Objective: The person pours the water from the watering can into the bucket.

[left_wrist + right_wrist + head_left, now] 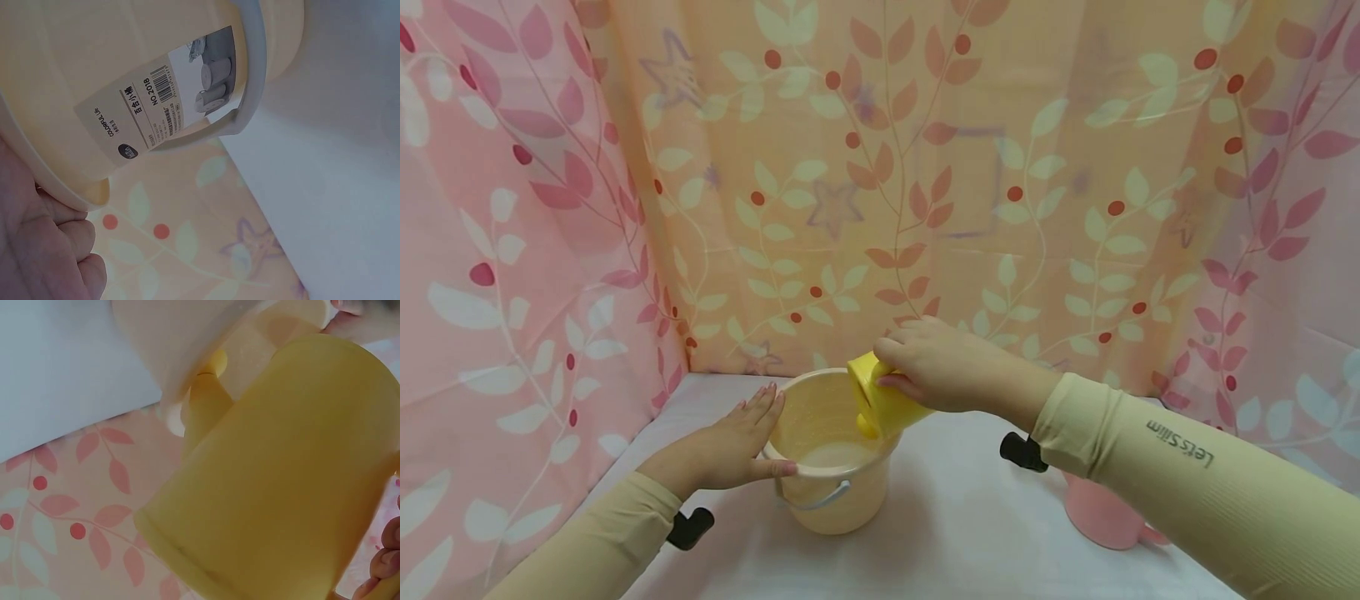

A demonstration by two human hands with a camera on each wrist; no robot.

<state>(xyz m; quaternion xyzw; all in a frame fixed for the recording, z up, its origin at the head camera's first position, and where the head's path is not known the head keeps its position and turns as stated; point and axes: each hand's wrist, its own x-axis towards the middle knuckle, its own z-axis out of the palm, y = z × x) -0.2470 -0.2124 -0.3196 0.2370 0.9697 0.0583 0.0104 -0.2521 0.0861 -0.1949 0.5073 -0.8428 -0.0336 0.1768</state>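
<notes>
A cream-coloured plastic bucket (pixel 838 500) stands upright, with pale, cloudy-looking liquid at its bottom. My left hand (pixel 730 446) rests on the left side of its rim, fingers stretched out and thumb lying over the front. The bucket's printed label (pixel 159 94) and grey handle (pixel 253 69) show in the left wrist view. My right hand (pixel 936 364) grips a yellow watering can (pixel 281 475) by its handle. The can is tipped over the bucket's right side, its spout (pixel 209 403) pointing into the opening. Any flow from the spout cannot be made out.
A pink container with a handle (pixel 1105 512) stands on the white tabletop (pixel 970 517) at the right, partly behind my right forearm. Leaf-patterned curtains (pixel 887 192) enclose the back and both sides. Black wrist devices (pixel 1022 452) hang below both sleeves.
</notes>
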